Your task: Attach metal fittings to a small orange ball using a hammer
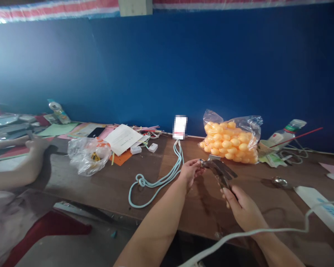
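Note:
My right hand (238,202) is wrapped round the lower end of a dark, flat object (220,172), blurred, with a forked-looking upper part that tilts up to the left. The fingers of my left hand (191,171) are pinched together on a small shiny metal piece (202,163) at the upper left end of the dark object. Whether the two pieces are joined I cannot tell. Just behind my hands lies a clear bag of orange balls (231,142). A looped light-blue cord (156,183) rests on the brown table (167,157) left of my left hand.
A white cable (239,234) crosses before my right forearm. At right are a power strip (323,211), a shiny metal piece (279,181) and a tilted bottle (285,135). Papers (123,139) and a crumpled plastic bag (89,155) lie left. Another person's arm (25,167) rests far left.

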Demonstrator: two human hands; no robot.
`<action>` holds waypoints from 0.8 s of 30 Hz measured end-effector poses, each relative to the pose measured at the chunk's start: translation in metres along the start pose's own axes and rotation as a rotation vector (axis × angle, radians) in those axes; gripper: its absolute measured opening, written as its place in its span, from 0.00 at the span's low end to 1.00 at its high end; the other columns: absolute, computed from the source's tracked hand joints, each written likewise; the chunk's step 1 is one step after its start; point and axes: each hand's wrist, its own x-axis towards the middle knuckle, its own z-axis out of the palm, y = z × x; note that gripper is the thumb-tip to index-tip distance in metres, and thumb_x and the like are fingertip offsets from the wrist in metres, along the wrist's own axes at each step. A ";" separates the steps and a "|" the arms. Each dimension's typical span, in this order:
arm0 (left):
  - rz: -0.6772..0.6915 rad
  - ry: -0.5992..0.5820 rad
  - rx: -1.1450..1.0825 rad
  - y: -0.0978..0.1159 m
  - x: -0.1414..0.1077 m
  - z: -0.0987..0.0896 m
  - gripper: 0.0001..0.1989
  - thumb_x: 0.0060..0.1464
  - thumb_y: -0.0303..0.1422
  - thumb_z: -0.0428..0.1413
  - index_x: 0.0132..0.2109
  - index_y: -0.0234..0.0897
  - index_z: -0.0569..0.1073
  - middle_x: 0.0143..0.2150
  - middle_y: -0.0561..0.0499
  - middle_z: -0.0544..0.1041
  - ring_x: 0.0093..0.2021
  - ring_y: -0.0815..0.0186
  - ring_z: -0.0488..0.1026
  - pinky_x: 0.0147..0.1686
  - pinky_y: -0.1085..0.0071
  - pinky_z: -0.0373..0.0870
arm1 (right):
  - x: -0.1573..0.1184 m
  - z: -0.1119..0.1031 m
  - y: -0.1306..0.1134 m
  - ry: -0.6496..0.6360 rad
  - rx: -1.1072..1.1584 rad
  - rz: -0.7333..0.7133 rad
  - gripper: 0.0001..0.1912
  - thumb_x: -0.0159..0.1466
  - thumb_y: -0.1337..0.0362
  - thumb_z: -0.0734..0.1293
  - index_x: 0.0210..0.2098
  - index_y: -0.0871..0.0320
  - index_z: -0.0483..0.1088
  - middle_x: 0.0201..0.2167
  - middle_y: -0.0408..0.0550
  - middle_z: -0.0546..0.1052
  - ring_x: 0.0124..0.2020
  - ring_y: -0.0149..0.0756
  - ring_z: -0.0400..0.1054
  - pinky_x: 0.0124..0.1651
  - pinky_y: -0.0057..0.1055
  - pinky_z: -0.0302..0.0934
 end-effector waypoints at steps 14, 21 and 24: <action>0.019 0.006 -0.013 -0.001 0.002 0.000 0.09 0.47 0.29 0.61 0.38 0.29 0.75 0.31 0.47 0.76 0.28 0.70 0.73 0.35 0.70 0.71 | -0.001 -0.002 -0.002 0.018 0.060 0.029 0.18 0.63 0.49 0.55 0.31 0.55 0.66 0.24 0.46 0.74 0.25 0.36 0.68 0.30 0.30 0.61; 0.002 -0.005 -0.001 -0.002 0.003 -0.001 0.10 0.47 0.30 0.61 0.38 0.30 0.76 0.31 0.47 0.76 0.27 0.70 0.73 0.36 0.68 0.71 | 0.000 -0.001 0.003 -0.020 0.065 0.067 0.19 0.63 0.48 0.54 0.33 0.56 0.66 0.24 0.46 0.74 0.25 0.36 0.69 0.32 0.31 0.61; 0.017 -0.017 0.001 -0.001 0.002 0.000 0.10 0.47 0.30 0.62 0.37 0.30 0.76 0.31 0.46 0.76 0.28 0.70 0.73 0.37 0.68 0.71 | -0.001 -0.002 0.004 -0.008 0.071 0.070 0.19 0.63 0.48 0.54 0.33 0.56 0.66 0.25 0.46 0.74 0.25 0.35 0.69 0.32 0.30 0.61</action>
